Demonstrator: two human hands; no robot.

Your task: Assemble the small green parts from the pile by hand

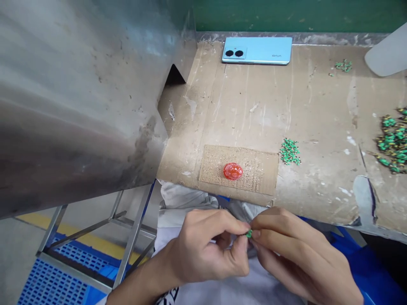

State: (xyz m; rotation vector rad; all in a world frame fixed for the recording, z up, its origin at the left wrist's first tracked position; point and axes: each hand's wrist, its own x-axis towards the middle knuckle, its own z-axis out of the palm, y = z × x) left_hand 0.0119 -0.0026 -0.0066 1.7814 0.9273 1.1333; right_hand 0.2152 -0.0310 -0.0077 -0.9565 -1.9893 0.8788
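Head view, read from the left: a big grey metal chute (79, 97) fills that side, with a steel frame (127, 228) and blue grating (51, 284) under it. My left hand (203, 250) comes next, thumb and forefinger pinched on a small green part (249, 233), held in front of the near edge of the cardboard-covered bench (318, 127). My right hand (295, 250) meets it from the other side, fingertips nipping the same piece. I judge the work wants a light, steady two-sided pinch, low over my lap so a slip lands on cloth. Further back lie a red button-like piece (232, 171) on a cardboard pad (254, 169), a green heap (289, 151), a phone (257, 50) and a larger green pile (392, 142).
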